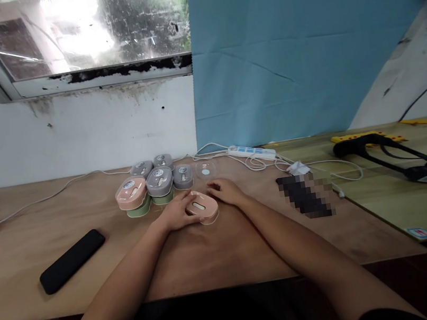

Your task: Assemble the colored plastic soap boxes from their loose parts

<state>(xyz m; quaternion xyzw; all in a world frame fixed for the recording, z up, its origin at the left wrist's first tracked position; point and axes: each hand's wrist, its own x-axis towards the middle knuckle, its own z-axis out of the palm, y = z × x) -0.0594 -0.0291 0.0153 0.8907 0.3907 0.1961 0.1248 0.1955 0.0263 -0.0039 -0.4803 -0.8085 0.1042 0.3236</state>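
the left arm (pixel 128 271) and the right arm (pixel 295 236), both bare, slant forward and inward. the left grip (pixel 175 214) holds, thumb (pixel 193 219) parted from fingers (pixel 185 196); the right grip (pixel 228 191) is near it, its fingers loosely bent.

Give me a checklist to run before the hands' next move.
1. Left hand on the pink rounded plastic box: ok, thumb and fingers at opposite edges.
2. Right hand touching that box: cannot tell.
3. Box resting flat on the brown table: cannot tell.
4. Clear rounded plastic cover apart from the left hand: ok.
5. Black rectangular phone away from both hands: ok.
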